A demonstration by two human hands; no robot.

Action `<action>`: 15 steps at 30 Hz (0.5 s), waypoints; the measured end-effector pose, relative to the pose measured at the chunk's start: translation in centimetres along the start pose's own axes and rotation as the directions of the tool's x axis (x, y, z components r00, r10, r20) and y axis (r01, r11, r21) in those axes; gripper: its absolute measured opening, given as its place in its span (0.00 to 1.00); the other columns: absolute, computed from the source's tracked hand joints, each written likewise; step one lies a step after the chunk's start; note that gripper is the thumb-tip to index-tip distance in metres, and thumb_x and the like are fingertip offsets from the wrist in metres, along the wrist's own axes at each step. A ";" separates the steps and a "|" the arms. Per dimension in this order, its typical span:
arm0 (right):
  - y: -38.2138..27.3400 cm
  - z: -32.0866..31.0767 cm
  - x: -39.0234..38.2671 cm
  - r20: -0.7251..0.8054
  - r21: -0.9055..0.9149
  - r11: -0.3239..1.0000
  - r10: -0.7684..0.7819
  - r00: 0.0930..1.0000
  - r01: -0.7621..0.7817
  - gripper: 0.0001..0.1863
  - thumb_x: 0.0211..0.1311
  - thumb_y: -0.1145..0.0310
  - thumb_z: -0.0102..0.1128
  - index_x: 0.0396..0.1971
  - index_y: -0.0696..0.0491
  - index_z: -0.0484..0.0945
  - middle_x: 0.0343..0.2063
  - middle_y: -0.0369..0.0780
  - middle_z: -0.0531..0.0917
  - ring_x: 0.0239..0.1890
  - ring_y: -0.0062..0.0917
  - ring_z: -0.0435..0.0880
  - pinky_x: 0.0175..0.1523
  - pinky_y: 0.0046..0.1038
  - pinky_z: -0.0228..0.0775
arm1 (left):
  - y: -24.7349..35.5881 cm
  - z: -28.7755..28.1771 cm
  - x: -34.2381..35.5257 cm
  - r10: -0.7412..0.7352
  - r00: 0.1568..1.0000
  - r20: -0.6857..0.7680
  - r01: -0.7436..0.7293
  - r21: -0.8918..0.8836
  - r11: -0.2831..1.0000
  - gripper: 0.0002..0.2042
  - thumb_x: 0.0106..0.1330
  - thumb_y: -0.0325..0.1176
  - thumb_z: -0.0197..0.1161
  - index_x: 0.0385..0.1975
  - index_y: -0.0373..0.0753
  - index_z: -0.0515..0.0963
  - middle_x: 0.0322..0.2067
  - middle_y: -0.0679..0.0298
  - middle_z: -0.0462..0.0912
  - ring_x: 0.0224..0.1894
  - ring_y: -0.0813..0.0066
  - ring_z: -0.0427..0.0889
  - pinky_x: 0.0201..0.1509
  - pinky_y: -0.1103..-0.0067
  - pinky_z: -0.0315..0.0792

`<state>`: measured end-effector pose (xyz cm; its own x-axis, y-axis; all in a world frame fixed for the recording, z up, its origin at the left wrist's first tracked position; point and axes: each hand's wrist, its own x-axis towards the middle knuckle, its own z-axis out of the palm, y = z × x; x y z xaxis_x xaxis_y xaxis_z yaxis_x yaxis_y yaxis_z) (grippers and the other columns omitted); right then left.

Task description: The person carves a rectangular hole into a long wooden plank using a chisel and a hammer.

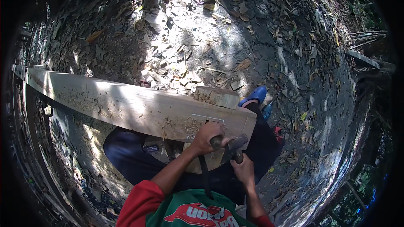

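Note:
A long squared wooden beam [126, 105] runs from the far left to just in front of me, with wood chips scattered on its top. My left hand [207, 138] is closed round a chisel; the butt of the chisel's handle [216, 142] pokes out toward me, and its blade is hidden. White marked lines and a small dark hole in the beam lie just beyond that hand. My right hand [244, 169] grips the short handle of a hammer, whose metal head [237, 142] is close beside the chisel's butt, right of my left hand.
A wooden block [216, 97] rests against the beam's far side near its right end. My legs straddle the beam, with a blue shoe [258, 96] beyond it. Dry leaves and wood offcuts litter the ground. A small dark purple packet-like object [150, 148] lies by my left leg.

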<state>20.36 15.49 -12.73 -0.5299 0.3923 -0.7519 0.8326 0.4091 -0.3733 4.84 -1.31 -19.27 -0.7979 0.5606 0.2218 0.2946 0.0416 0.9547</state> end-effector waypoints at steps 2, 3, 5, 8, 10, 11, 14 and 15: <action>-0.1 0.5 0.8 0.036 -0.103 0.995 -0.002 0.999 0.006 0.20 0.56 0.60 0.67 0.42 0.59 0.77 0.32 0.55 0.85 0.39 0.53 0.85 0.43 0.47 0.76 | -0.5 -0.1 -0.4 0.001 1.000 0.029 -0.001 -0.020 1.000 0.11 0.55 0.32 0.75 0.25 0.41 0.76 0.25 0.62 0.78 0.30 0.61 0.79 0.36 0.69 0.71; -0.2 0.7 0.8 0.060 -0.157 0.988 0.010 0.998 0.000 0.21 0.56 0.58 0.67 0.43 0.58 0.77 0.33 0.55 0.85 0.39 0.54 0.84 0.43 0.49 0.76 | -0.7 0.0 -1.0 -0.019 0.999 0.051 0.020 -0.032 0.999 0.11 0.55 0.32 0.75 0.26 0.41 0.76 0.26 0.62 0.79 0.30 0.61 0.80 0.37 0.69 0.73; 0.3 1.3 1.2 0.129 -0.162 0.986 0.072 0.989 -0.050 0.21 0.56 0.58 0.67 0.43 0.57 0.76 0.33 0.55 0.85 0.39 0.53 0.85 0.44 0.49 0.77 | -1.0 -0.1 -1.3 0.014 0.994 0.110 -0.013 -0.009 1.000 0.11 0.54 0.32 0.76 0.27 0.41 0.77 0.26 0.62 0.80 0.32 0.61 0.82 0.38 0.69 0.75; 0.0 0.6 2.6 0.268 -0.126 0.990 0.101 0.958 -0.069 0.22 0.56 0.56 0.67 0.43 0.57 0.76 0.32 0.55 0.85 0.38 0.52 0.85 0.44 0.50 0.77 | -0.7 -0.3 -0.6 0.037 0.995 0.090 -0.031 -0.069 0.997 0.11 0.54 0.33 0.76 0.29 0.41 0.77 0.27 0.62 0.81 0.32 0.62 0.84 0.39 0.68 0.78; -0.2 0.2 3.3 0.343 -0.118 0.990 0.115 0.932 -0.078 0.22 0.57 0.55 0.66 0.43 0.57 0.76 0.31 0.55 0.85 0.38 0.52 0.85 0.44 0.50 0.77 | -0.5 -0.8 0.5 0.046 0.996 0.082 -0.037 -0.105 0.994 0.12 0.55 0.33 0.76 0.29 0.41 0.77 0.27 0.62 0.82 0.31 0.62 0.85 0.39 0.67 0.78; -0.2 0.2 3.6 0.364 -0.131 0.988 0.128 0.923 -0.085 0.23 0.57 0.55 0.66 0.43 0.57 0.76 0.31 0.54 0.85 0.37 0.52 0.85 0.44 0.50 0.77 | -0.4 -1.0 1.1 0.059 0.993 0.099 -0.048 -0.107 0.993 0.12 0.55 0.33 0.76 0.29 0.41 0.77 0.26 0.62 0.82 0.31 0.63 0.85 0.38 0.67 0.79; -1.3 -0.7 4.3 0.413 -0.145 0.985 0.145 0.899 -0.093 0.24 0.57 0.55 0.66 0.45 0.59 0.75 0.32 0.54 0.85 0.38 0.52 0.85 0.44 0.49 0.77 | -0.4 -1.1 1.8 0.065 0.992 0.108 -0.055 -0.092 0.994 0.12 0.50 0.31 0.78 0.26 0.39 0.77 0.26 0.63 0.80 0.29 0.65 0.83 0.40 0.68 0.79; -1.6 -0.8 4.4 0.426 -0.144 0.985 0.146 0.893 -0.092 0.25 0.58 0.55 0.65 0.46 0.59 0.75 0.32 0.54 0.85 0.38 0.52 0.85 0.45 0.49 0.77 | -0.3 -1.1 1.8 0.063 0.993 0.104 -0.055 -0.083 0.995 0.12 0.48 0.30 0.79 0.25 0.38 0.78 0.26 0.63 0.79 0.29 0.67 0.82 0.40 0.69 0.79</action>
<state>16.56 17.22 -14.96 -0.2830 0.0589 -0.9573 0.8458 0.4860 -0.2202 2.71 -1.22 -18.94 -0.7188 0.6448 0.2599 0.2930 -0.0580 0.9543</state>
